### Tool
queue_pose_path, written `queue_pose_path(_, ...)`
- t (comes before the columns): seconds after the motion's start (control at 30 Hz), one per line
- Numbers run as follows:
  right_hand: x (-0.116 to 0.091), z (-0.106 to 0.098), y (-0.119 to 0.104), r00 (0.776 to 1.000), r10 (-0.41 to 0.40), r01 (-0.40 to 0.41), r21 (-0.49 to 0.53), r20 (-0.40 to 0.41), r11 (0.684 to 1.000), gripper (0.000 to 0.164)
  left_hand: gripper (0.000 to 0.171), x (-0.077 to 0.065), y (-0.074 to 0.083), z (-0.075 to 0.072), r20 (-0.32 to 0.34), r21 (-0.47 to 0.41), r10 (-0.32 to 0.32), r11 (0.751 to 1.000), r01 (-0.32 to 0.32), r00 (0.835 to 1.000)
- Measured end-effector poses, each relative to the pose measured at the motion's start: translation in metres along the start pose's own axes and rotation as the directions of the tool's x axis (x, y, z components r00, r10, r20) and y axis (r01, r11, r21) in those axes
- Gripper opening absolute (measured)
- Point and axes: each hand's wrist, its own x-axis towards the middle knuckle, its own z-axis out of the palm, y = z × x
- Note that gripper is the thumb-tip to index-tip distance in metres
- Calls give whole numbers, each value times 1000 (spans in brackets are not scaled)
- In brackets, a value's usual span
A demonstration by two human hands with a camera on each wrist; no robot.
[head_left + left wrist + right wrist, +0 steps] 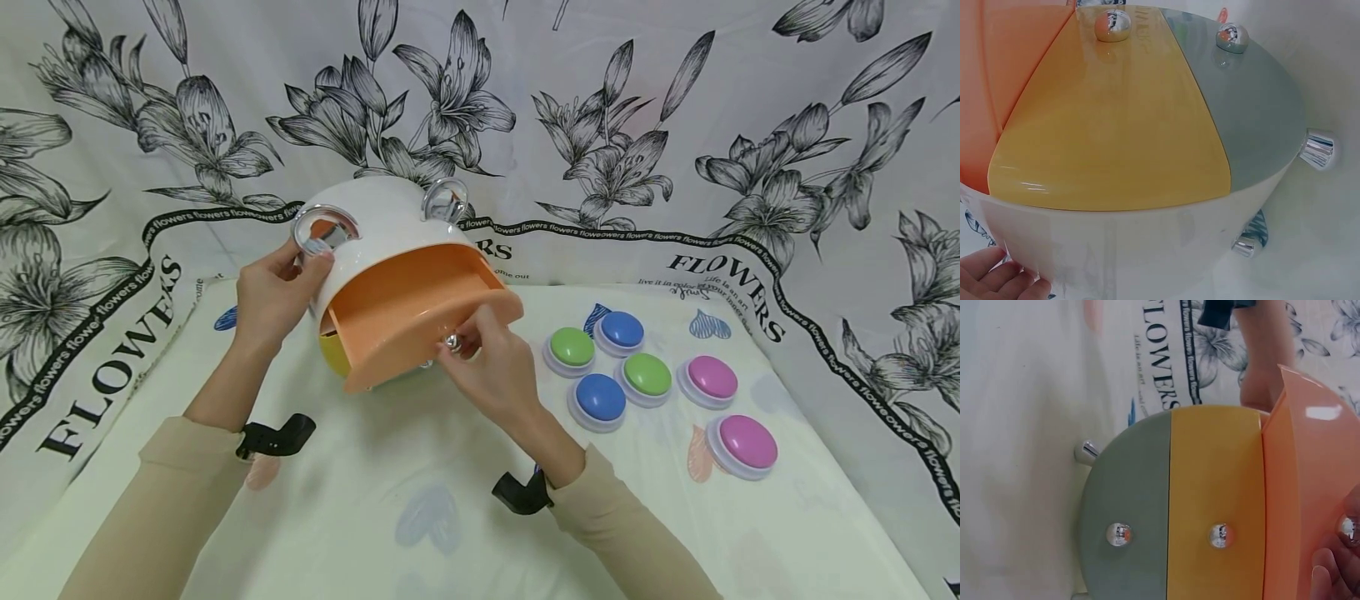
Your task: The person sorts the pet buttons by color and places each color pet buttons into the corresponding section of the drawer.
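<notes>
Our left hand (273, 293) grips the box (378, 212); our right hand (491, 367) pinches the knob (452, 342) of its open orange drawer (405, 343). 6 discs (648, 374) lie on the cloth (352, 508).

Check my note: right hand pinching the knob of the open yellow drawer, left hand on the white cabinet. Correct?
Only the colour is wrong: the head view shows the right hand pinching the knob of the open orange drawer. The left hand is on the white cabinet.

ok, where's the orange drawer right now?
Head view, just left of centre: the orange drawer juts from the white cabinet's upper part, directly above the yellow drawer, its silver knob pinched by the right hand.
</notes>
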Motion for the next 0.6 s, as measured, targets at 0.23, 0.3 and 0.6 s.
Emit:
queue_pose_path(0.23, -8, -4, 0, 999, -31, 30, -10, -13, 999, 27, 66, -1, 1, 0, -3, -9, 14, 1000, -14, 1000)
queue_pose_path(0.3, -10, -5, 0, 999, -33, 32, -13, -14, 999, 27, 65, -1, 0, 0, -2, -17, 28, 999, -28, 1000)
queue_pose_path(0.6, -18, -10, 2, 1000, -30, 30, 4, -11, 1000, 28, 63, -1, 0, 1, -3, -25, 43, 999, -43, 999)
